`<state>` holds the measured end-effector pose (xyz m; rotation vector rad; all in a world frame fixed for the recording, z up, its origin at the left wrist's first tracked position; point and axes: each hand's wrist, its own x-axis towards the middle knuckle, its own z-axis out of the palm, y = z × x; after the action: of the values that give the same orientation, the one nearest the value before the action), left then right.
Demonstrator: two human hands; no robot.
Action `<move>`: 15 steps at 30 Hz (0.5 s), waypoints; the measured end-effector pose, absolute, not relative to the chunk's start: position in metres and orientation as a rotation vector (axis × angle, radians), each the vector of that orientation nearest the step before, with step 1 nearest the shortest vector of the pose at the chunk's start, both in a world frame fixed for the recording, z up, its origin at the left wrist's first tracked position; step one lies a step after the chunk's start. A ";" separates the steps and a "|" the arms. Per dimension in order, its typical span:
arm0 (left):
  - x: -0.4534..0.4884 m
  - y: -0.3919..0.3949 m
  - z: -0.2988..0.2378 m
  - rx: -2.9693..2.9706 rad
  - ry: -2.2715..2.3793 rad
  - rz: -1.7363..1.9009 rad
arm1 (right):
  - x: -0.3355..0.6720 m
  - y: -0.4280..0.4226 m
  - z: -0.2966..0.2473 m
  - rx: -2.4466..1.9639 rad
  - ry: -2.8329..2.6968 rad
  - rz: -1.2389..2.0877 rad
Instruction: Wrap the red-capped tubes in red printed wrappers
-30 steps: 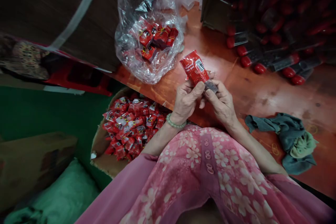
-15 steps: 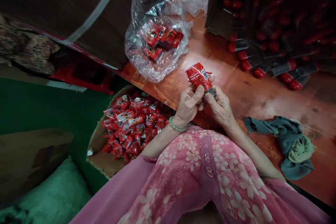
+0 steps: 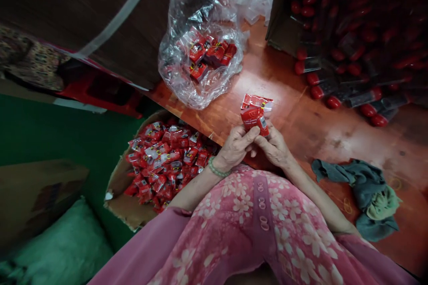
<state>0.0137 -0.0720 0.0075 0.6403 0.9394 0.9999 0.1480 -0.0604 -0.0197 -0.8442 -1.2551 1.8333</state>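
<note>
Both my hands hold one small red packet (image 3: pixel 255 116) upright over the near edge of the reddish wooden table (image 3: pixel 327 120). My left hand (image 3: pixel 236 146), with a green bead bracelet at the wrist, pinches the packet's lower left side. My right hand (image 3: pixel 274 147) grips its lower right side. The packet's top part is bent over toward the table. The fingers of both hands are closed round it.
A clear plastic bag (image 3: pixel 200 49) with a few red packets lies on the table ahead. A cardboard box (image 3: pixel 133 205) full of red packets sits low at my left. Red-capped tubes (image 3: pixel 334 84) pile at the right, a grey-green cloth (image 3: pixel 371 191) nearer.
The packet stood flat and tall a second ago; its top is now folded down and it looks shorter. Both hands drew closer to my body.
</note>
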 end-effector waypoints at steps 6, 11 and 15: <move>-0.004 -0.077 0.003 0.633 0.951 0.915 | 0.141 -0.055 -0.026 -0.782 -1.370 1.986; -0.027 -0.088 0.008 0.795 1.061 0.959 | 0.144 -0.049 -0.011 -0.794 -1.629 1.876; -0.098 -0.126 0.020 1.018 1.347 1.022 | 0.160 -0.032 0.000 -1.012 -1.980 1.332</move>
<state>-0.0983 -0.1259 0.0201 1.0183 1.3466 1.0217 0.1602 -0.0316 -0.0002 -1.0123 -1.9803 1.3323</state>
